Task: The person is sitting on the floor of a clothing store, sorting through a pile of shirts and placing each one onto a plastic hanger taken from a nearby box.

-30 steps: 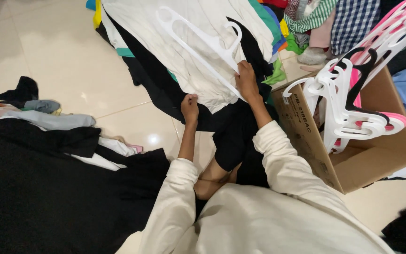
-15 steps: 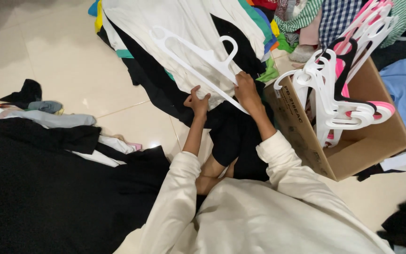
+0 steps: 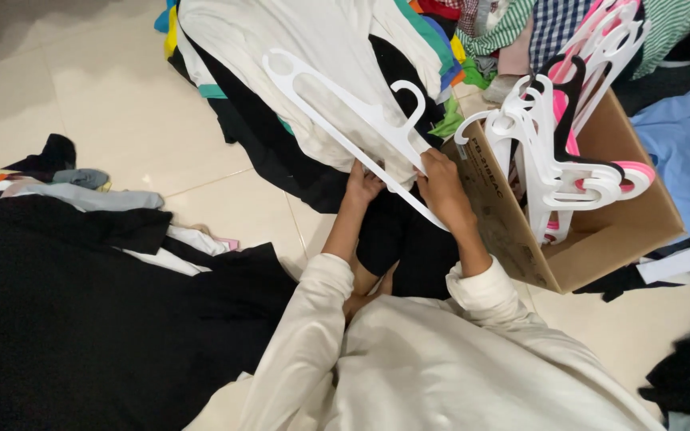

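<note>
Right hand (image 3: 443, 185) grips the white plastic hanger (image 3: 353, 120) near its hook — hanger lies across the cream garment (image 3: 305, 64) on the clothes pile. Left hand (image 3: 363, 183) pinches that garment's lower edge, beside the cardboard box (image 3: 600, 239) of hangers.

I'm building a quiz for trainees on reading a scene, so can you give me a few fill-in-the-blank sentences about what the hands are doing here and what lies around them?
1. The right hand grips a white plastic clothes ____ lying across the cream garment.
2. The left hand pinches that garment's lower ____.
3. More plastic hangers, white, pink and black, stand in a brown ____ box on the person's right.
4. A heap of mostly ____ clothes covers the pale tiled floor on the person's left.

Missing words: hanger; edge; cardboard; black
</note>
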